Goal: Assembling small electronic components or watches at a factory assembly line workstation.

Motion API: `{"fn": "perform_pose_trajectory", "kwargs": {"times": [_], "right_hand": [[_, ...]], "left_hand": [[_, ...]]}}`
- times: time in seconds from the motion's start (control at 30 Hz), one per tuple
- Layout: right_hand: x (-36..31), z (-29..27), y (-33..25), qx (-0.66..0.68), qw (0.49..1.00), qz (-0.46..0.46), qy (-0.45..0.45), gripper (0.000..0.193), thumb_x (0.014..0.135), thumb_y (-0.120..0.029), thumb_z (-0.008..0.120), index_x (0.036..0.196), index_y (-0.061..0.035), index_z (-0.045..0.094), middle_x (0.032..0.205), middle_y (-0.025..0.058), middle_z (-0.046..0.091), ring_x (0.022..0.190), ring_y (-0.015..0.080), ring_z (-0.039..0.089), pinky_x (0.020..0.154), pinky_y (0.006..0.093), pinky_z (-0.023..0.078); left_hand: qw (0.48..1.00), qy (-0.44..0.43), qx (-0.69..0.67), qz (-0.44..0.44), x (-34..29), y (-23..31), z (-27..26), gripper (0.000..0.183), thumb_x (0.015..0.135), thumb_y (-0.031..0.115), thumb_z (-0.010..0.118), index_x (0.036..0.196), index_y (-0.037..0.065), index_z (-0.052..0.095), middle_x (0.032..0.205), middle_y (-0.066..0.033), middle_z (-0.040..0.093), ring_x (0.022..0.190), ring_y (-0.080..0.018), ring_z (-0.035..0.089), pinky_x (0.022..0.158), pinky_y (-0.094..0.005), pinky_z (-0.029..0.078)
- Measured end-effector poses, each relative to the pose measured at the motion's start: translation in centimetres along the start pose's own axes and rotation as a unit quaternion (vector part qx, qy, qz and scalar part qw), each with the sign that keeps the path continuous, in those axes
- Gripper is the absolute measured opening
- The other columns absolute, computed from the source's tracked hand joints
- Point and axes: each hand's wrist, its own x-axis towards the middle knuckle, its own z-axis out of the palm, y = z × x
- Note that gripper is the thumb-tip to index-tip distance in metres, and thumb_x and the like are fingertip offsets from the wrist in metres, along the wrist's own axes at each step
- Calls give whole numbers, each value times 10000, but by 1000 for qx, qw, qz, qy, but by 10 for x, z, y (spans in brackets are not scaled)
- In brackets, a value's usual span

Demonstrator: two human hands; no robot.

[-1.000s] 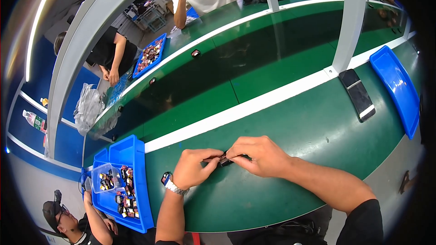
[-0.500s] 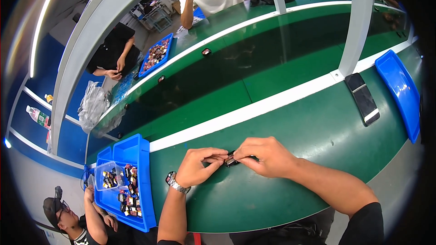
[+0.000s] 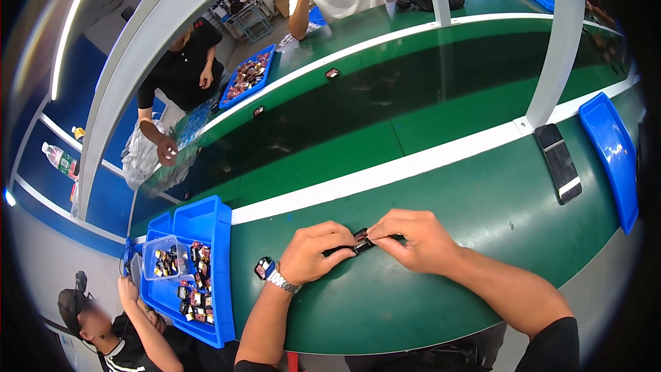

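Over the green worktop (image 3: 454, 303), my two hands meet at a small black rectangular part (image 3: 361, 238) with a reddish-brown middle. Its exact kind is too small to make out. The fingers and thumb of my left hand (image 3: 318, 251) pinch its near left end, a watch with a metal band on that wrist. From the other side my right hand (image 3: 413, 238) has thumb and forefinger closed on the part's right end. My fingertips cover both ends of it.
At left stands a blue tray (image 3: 226, 269) of small black parts, with a clear plastic box (image 3: 165, 259) in it. A black phone-like slab (image 3: 559, 165) and another blue tray (image 3: 613, 165) lie right. Beyond the white rail, parts sit on the green belt (image 3: 427, 134). Several co-workers are nearby.
My hands still grip the black part, which shows more of its middle between my fingertips. Across the belt, the co-worker in black has parted their hands, one reaching down towards the belt's edge.
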Motion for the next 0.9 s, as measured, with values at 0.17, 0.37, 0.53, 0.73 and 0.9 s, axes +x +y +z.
{"fn": "perform_pose_trajectory", "kwargs": {"times": [0.17,0.37,0.53,0.73,0.9], "right_hand": [[0,2,0,-5,1000,-5,6,100,853,-44,688,949,-49,717,916,89,703,793,268,689,681,348,564],[0,1,0,-11,1000,1,6,105,856,-38,687,955,-48,721,919,92,705,789,264,692,680,343,569],[-1,3,-1,0,1000,3,14,113,862,-51,689,970,-50,722,932,89,705,795,262,695,683,341,573],[-1,3,-3,-20,1000,-14,17,126,817,-8,733,936,-49,727,930,91,724,818,237,705,686,314,579],[0,1,4,-15,1000,-26,5,119,831,-31,716,947,-57,723,939,82,714,812,254,699,687,332,579]], "left_hand": [[999,-5,54,5,-2,4,2,138,771,66,775,891,58,706,907,-61,686,826,-252,680,708,-335,562],[990,9,131,61,-1,9,4,179,759,57,759,921,81,686,939,-49,669,839,-256,671,695,-358,564],[979,24,196,51,-5,14,8,191,769,62,741,947,75,673,959,-59,669,848,-258,671,698,-366,566],[990,42,132,30,-5,9,10,185,756,46,751,922,74,675,943,-64,687,817,-264,678,691,-358,566],[993,48,110,11,-4,7,9,199,741,51,776,919,74,689,917,-62,693,808,-262,679,694,-351,562]]}}
